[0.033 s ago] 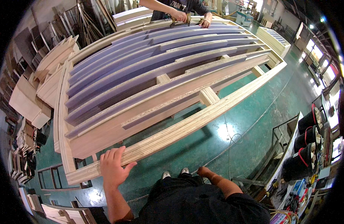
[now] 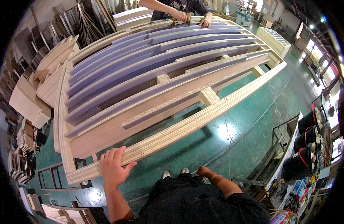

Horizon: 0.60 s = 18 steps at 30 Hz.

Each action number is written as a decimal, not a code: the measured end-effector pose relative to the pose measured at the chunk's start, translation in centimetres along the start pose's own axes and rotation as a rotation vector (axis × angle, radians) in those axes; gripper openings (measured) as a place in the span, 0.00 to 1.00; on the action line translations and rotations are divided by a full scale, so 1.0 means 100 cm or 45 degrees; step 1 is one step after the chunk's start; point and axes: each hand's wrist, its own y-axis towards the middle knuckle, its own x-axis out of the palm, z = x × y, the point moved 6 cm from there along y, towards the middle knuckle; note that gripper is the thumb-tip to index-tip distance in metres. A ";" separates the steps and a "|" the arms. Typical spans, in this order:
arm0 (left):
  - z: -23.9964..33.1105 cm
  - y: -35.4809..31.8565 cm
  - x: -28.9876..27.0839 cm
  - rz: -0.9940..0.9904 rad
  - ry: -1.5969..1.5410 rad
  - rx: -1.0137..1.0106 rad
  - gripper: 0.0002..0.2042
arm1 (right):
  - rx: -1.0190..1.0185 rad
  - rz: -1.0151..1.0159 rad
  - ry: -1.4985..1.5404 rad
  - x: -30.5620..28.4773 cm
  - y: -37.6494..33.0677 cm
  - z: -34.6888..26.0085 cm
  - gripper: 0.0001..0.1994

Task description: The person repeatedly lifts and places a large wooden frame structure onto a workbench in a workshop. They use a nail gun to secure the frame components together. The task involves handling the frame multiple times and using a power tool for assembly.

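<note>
Facing slatted wooden frame [image 2: 163, 78] with long axis lower left to upper right. Resting left hand [image 2: 114, 164] on near rail [image 2: 179, 127], fingers slightly spread, thumb out; dangling right hand [image 2: 205, 172], can't tell fingers.

head-worn fisheye view, looking down and forward, wooden frame [image 2: 179, 128] near

Woodworking workshop: large ribbed timber frame [image 2: 179, 126] stands above green floor [image 2: 258, 108]; long boards [image 2: 84, 24] lean beyond its far left corner.
</note>
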 end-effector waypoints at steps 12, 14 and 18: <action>-0.001 0.003 0.001 0.062 0.011 0.062 0.35 | 0.171 -0.063 0.058 0.010 -0.001 0.016 0.12; -0.003 0.003 0.005 0.006 0.013 0.012 0.36 | 0.143 -0.076 0.065 0.010 0.001 0.011 0.12; -0.003 -0.003 0.002 -0.030 0.039 -0.048 0.36 | -0.078 -0.139 -0.191 -0.027 -0.004 -0.033 0.11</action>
